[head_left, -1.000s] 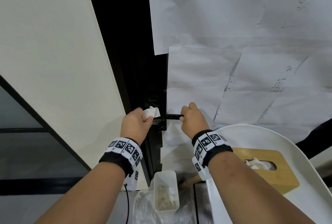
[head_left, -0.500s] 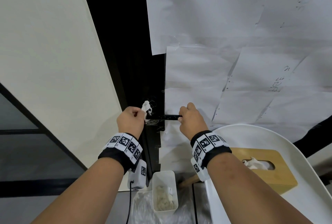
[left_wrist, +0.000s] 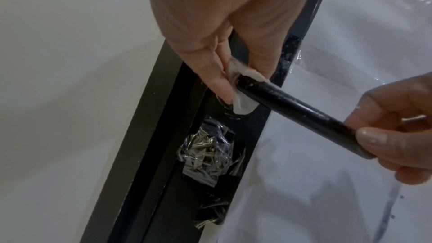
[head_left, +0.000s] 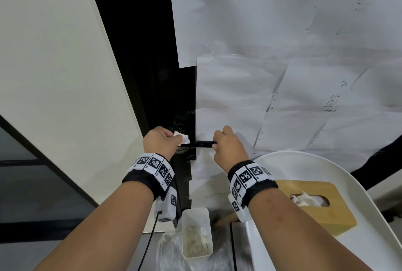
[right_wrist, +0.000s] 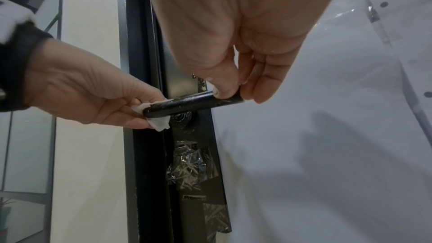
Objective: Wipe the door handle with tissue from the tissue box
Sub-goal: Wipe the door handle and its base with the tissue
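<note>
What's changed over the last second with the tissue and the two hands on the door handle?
The left hand drew the tissue back off the door handle half a second ago, then brought it back against the handle's door end, where it sits now. The right hand has kept pinching the free end throughout. The tissue box and white bin have not moved.
</note>
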